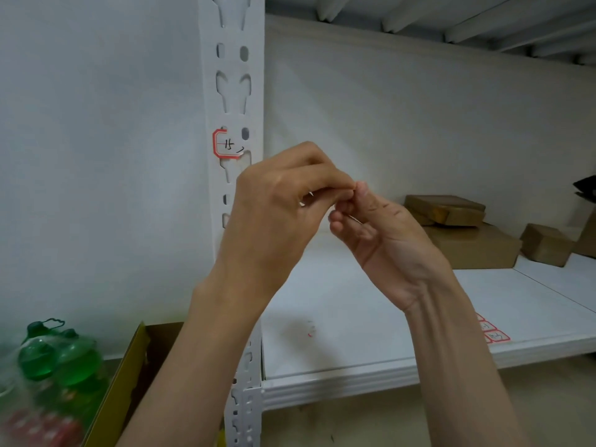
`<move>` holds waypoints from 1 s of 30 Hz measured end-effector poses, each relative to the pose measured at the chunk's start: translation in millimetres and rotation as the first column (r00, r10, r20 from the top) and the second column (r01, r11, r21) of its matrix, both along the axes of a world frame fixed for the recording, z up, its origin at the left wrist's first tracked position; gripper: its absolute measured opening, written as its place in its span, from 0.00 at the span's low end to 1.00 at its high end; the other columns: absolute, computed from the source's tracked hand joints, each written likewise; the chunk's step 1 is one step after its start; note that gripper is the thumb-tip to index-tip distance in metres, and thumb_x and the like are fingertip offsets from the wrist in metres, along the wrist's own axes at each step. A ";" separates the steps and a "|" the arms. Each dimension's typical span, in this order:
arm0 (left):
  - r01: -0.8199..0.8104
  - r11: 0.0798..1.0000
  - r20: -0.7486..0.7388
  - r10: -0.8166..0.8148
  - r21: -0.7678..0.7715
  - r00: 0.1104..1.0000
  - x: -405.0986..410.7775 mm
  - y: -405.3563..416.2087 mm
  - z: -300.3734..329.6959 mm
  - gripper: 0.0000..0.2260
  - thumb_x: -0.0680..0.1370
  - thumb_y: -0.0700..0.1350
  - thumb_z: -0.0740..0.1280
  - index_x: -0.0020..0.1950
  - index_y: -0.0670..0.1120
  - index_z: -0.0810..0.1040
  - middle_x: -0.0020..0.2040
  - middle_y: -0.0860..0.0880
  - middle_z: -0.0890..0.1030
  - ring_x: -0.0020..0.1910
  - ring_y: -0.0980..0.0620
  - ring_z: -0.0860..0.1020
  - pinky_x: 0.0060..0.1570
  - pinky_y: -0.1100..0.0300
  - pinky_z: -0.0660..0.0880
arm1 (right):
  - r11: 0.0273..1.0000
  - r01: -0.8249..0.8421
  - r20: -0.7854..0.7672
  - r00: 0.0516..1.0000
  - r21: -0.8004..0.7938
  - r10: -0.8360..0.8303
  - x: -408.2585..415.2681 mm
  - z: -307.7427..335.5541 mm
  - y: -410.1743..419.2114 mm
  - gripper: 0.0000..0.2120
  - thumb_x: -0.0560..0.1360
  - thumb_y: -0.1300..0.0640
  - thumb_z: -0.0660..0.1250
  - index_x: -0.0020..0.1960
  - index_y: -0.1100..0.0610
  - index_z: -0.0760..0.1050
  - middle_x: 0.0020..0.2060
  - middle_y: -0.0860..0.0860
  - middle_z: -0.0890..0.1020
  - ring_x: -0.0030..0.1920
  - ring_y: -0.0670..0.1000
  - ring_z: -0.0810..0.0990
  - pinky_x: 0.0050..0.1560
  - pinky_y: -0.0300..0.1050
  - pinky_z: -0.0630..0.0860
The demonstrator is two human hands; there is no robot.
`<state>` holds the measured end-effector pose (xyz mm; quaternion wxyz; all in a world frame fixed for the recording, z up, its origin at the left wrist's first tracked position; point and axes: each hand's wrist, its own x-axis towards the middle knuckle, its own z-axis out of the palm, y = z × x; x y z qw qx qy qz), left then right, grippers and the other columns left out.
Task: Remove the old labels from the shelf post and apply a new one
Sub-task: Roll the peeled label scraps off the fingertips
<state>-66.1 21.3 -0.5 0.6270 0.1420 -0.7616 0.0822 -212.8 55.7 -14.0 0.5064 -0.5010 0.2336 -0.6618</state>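
Just right of the white slotted steel shelf post (pixel 232 101), both hands meet fingertip to fingertip. The left hand (pixel 277 201) has its fingers curled and pinched together; the right hand (pixel 371 221) pinches back at it, and a thin pale sliver shows between them, though what it is I cannot tell. Likely this is a peeled scrap or a sticker backing being worked loose.

A torn red-bordered paper label (pixel 227 145) with handwriting clings to the post, above and left of the hands, half gone. To do this step well, roll the scrap free with a thumbnail, then peel the remnant slowly from its torn edge, low and flat. A sheet of red-bordered blank labels (pixel 493 333) lies on the white shelf board (pixel 371 343), right of the post.
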 end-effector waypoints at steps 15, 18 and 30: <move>0.016 0.994 0.032 -0.020 0.105 0.999 -10.2 -3.7 -8.2 0.02 0.74 0.40 0.76 0.45 0.45 0.88 0.41 0.50 0.84 0.38 0.54 0.82 0.36 0.56 0.79 | 0.999 -0.030 0.031 0.999 0.042 0.029 -15.0 -10.1 -3.0 0.06 0.73 0.58 0.67 0.44 0.60 0.79 0.36 0.52 0.79 0.36 0.47 0.80 0.42 0.36 0.80; 0.060 0.984 0.074 -0.073 0.165 0.995 -10.3 -1.5 -6.0 0.00 0.74 0.40 0.76 0.44 0.44 0.87 0.41 0.51 0.83 0.38 0.55 0.81 0.37 0.57 0.78 | 0.997 -0.021 0.014 1.000 0.070 0.020 -19.6 -13.5 -2.9 0.07 0.71 0.56 0.67 0.43 0.61 0.79 0.33 0.53 0.76 0.33 0.46 0.79 0.39 0.36 0.80; 0.140 0.933 0.153 -0.200 0.332 0.968 -5.6 3.5 -0.7 0.01 0.73 0.42 0.77 0.43 0.46 0.86 0.40 0.54 0.83 0.42 0.56 0.81 0.38 0.63 0.79 | 0.994 -0.090 0.022 0.996 0.059 0.089 -17.2 -22.5 -6.0 0.09 0.74 0.56 0.64 0.46 0.62 0.75 0.33 0.54 0.72 0.33 0.45 0.77 0.37 0.36 0.78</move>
